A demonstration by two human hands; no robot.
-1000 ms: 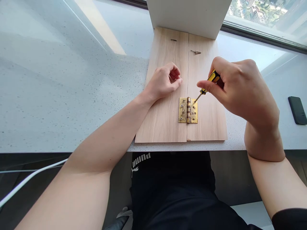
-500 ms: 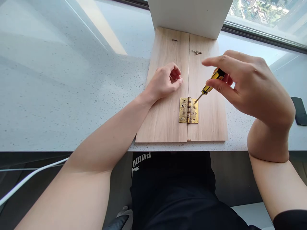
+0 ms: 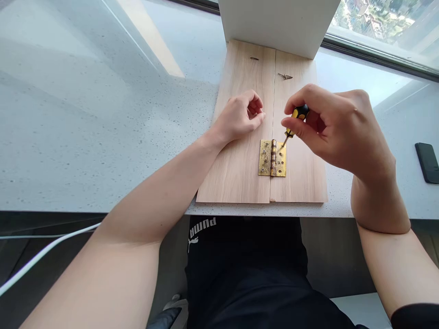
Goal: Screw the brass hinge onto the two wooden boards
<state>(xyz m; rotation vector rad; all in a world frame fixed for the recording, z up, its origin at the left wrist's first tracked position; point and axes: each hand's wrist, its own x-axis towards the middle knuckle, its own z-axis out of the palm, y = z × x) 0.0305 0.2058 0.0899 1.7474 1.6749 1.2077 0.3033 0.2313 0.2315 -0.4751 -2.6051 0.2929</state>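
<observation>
My right hand (image 3: 338,125) grips a yellow-and-black screwdriver (image 3: 297,114) between thumb and fingers. Its tip meets the upper hole on the right leaf of a worn brass hinge (image 3: 273,158). The hinge lies across the seam between a left wooden board (image 3: 233,178) and a right wooden board (image 3: 302,178). My left hand (image 3: 242,114) rests on the left board above the hinge, its fingers curled; whether they hold anything small is hidden. Several loose screws (image 3: 285,76) lie at the far end of the right board, and a single screw (image 3: 254,58) lies on the left one.
A white upright panel (image 3: 274,25) stands across the boards' far end. The boards sit on a speckled white countertop (image 3: 120,151) near its front edge. A black phone (image 3: 427,162) lies at the far right. A window is at the upper right; a white cable (image 3: 48,249) hangs lower left.
My right hand has turned and its raised index finger has closed onto the screwdriver handle, which now stands more upright. The left hand stays put. The view has shifted slightly.
</observation>
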